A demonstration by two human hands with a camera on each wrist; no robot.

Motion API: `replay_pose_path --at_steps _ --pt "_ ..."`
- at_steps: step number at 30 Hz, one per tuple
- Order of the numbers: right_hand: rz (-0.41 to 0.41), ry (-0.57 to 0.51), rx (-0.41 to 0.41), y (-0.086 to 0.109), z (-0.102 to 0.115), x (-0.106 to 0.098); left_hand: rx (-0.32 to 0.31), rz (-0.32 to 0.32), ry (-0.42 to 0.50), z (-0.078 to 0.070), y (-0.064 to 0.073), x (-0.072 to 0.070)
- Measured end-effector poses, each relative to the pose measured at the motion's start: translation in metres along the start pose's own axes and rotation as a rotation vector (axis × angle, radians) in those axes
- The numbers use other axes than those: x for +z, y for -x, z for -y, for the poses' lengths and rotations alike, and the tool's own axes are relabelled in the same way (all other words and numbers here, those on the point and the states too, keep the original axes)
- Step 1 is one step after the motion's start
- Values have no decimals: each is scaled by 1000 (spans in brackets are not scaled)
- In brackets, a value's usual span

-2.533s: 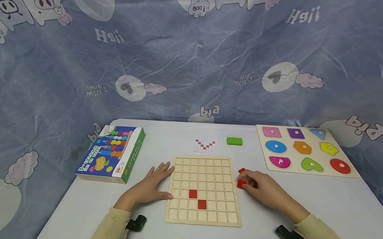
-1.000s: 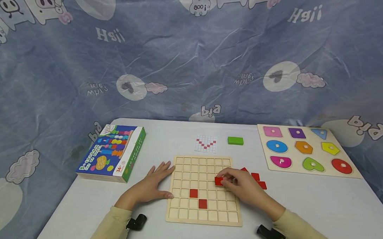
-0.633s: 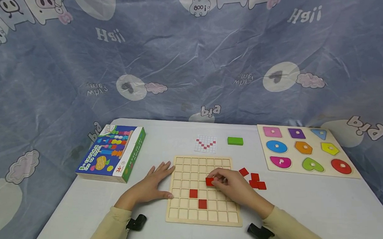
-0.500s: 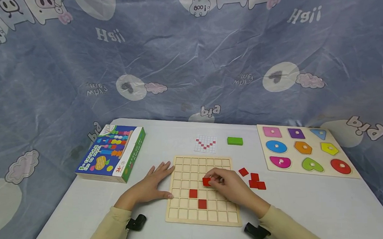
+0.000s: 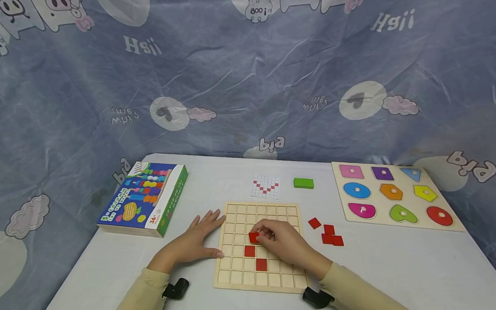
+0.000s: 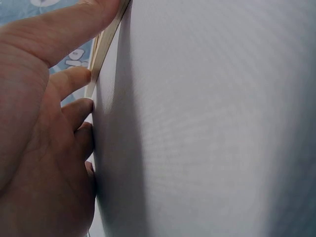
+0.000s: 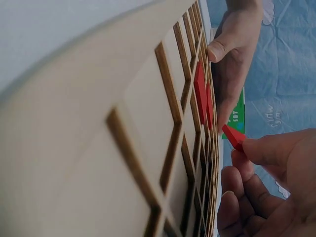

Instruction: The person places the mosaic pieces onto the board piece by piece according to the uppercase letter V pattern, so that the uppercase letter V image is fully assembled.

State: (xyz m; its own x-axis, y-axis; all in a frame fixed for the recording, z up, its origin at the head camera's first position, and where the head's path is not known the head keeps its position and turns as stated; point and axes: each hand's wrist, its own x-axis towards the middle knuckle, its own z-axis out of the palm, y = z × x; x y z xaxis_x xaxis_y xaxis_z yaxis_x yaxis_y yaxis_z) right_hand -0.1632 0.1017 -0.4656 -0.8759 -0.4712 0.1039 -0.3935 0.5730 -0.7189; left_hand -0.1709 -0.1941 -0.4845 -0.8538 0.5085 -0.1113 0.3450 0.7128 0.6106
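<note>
A wooden grid board [image 5: 238,290] lies on the white table with two red square tiles, one tile [image 5: 249,251] and another tile [image 5: 261,264], set in its cells. My right hand [image 5: 280,242] pinches a third red tile [image 5: 253,237] between thumb and fingertips, just above the cells behind the first set tile. In the right wrist view this pinched tile [image 7: 234,138] is tilted and raised off the grid. My left hand [image 5: 190,244] lies spread, its thumb and fingertips at the board's left edge. The left wrist view shows these fingers [image 6: 74,81] against the board's side.
Several loose red tiles [image 5: 329,229] lie right of the board. Behind it are a small pattern card [image 5: 265,186] with a red V and a green block [image 5: 303,183]. A blue game box [image 5: 140,200] stands at left, a shape puzzle board [image 5: 397,196] at right.
My right hand picked up a red tile from the loose ones at the right and carried it left over the board. The left hand has stayed put.
</note>
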Motion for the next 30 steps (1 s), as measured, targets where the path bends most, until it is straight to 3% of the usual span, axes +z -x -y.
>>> replay_pose_path --at_steps 13,30 --pt "28 15 -22 -14 9 18 9 -4 7 0 0 0" --pt "91 103 -26 -23 17 19 6 -2 4 0 0 1"
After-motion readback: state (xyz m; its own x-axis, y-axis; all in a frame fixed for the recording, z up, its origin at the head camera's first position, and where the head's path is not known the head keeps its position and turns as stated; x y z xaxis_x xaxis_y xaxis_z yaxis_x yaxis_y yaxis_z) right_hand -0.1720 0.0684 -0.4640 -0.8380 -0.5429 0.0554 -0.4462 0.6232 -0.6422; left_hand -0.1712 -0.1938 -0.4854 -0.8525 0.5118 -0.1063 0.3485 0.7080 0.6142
